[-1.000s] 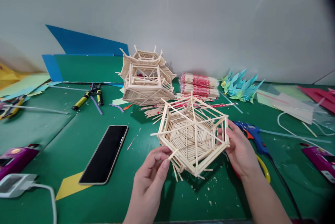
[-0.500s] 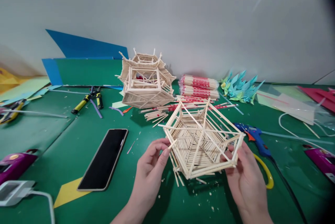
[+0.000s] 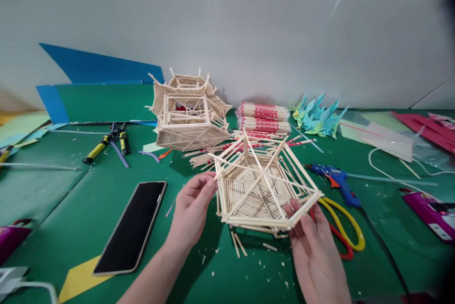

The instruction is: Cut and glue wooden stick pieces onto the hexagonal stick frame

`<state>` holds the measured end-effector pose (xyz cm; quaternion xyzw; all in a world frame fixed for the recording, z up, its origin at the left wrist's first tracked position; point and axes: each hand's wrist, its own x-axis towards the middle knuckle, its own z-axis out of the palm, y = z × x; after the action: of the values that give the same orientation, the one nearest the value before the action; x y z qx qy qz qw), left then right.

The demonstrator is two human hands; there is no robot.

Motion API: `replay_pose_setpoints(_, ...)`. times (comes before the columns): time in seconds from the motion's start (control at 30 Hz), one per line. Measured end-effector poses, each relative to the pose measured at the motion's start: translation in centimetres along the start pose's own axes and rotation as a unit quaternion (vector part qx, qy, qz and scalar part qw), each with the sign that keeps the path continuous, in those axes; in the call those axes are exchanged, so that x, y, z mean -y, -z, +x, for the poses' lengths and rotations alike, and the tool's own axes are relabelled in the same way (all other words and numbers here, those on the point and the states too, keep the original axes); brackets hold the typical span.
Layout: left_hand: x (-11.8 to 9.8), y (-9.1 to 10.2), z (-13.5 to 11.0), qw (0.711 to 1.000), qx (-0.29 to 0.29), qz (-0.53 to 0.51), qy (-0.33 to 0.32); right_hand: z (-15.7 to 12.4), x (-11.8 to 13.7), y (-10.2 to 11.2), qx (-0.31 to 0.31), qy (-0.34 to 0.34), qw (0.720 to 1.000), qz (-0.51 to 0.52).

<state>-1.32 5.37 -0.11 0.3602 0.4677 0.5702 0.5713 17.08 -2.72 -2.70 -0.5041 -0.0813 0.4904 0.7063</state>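
Note:
A six-sided frame (image 3: 249, 221) of thin wooden sticks, with sticks crossing over its top and a base of close-laid sticks, is held a little above the table. My right hand (image 3: 313, 242) is closed around its right corner, thumb outside and fingertips partly hidden behind the sticks. At its left corner, my left hand (image 3: 195, 204) pinches a short wooden stick (image 3: 219, 174) between thumb and forefinger; whether the stick touches the frame I cannot tell. Behind stands a larger pagoda-like stick model (image 3: 192, 138). A few short stick pieces (image 3: 238, 244) lie on the table below the frame.
Scissors (image 3: 359, 237) and a blue glue gun (image 3: 339, 183) with a cord lie at the right. Bundled sticks (image 3: 263, 119) and a blue paper plant (image 3: 322, 119) stand behind. At the left are a phone (image 3: 131, 228) and pliers (image 3: 97, 148). A white partition (image 3: 227, 43) rises at the back.
The frame has turned and tilted in my hands, its right corner now lower. More of the scissors shows. My left hand still pinches the short stick; the whole view has shifted slightly.

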Motion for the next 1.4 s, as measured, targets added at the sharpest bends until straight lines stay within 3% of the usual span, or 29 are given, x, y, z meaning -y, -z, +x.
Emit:
replay_pose_setpoints(0.33,-0.2,0.7,1.5,1.000,0.003,0.017,-0.022,-0.3,-1.1,3.9,0.053,-0.047,0.994,-0.079)
replay_pose_setpoints(0.5,-0.6,1.3,0.2,0.995,-0.029,0.055,-0.081,-0.1,-0.1,5.7,0.059,0.012,0.985,-0.161)
replay_pose_setpoints(0.6,-0.8,2.1,-1.4,0.982,-0.047,0.126,-0.134,0.2,1.1,6.5,-0.014,0.085,0.977,-0.193)
replay_pose_setpoints(0.67,-1.0,2.7,-2.4,0.965,-0.043,0.190,-0.177,0.9,1.8,7.1,-0.065,0.160,0.954,-0.245)
replay_pose_setpoints(0.73,-1.0,3.2,-3.4,0.950,-0.037,0.231,-0.206,2.2,2.4,7.8,-0.091,0.235,0.910,-0.331)
replay_pose_setpoints(0.83,-0.9,3.6,-4.6,0.939,-0.035,0.261,-0.223,4.7,3.1,9.3,-0.101,0.280,0.856,-0.424)
replay_pose_setpoints(1.0,0.0,3.3,-5.5,0.930,0.002,0.280,-0.237,8.4,3.9,11.0,-0.049,0.301,0.769,-0.561)
replay_pose_setpoints(1.13,0.6,2.8,-5.6,0.936,-0.004,0.264,-0.232,9.8,4.7,11.4,-0.016,0.300,0.705,-0.642)
replay_pose_setpoints(1.27,0.7,2.4,-5.7,0.937,-0.009,0.265,-0.227,10.1,5.2,11.6,-0.012,0.283,0.664,-0.692)
replay_pose_setpoints(1.4,0.3,2.3,-5.7,0.937,-0.008,0.261,-0.233,10.1,5.4,11.7,-0.012,0.260,0.643,-0.721)
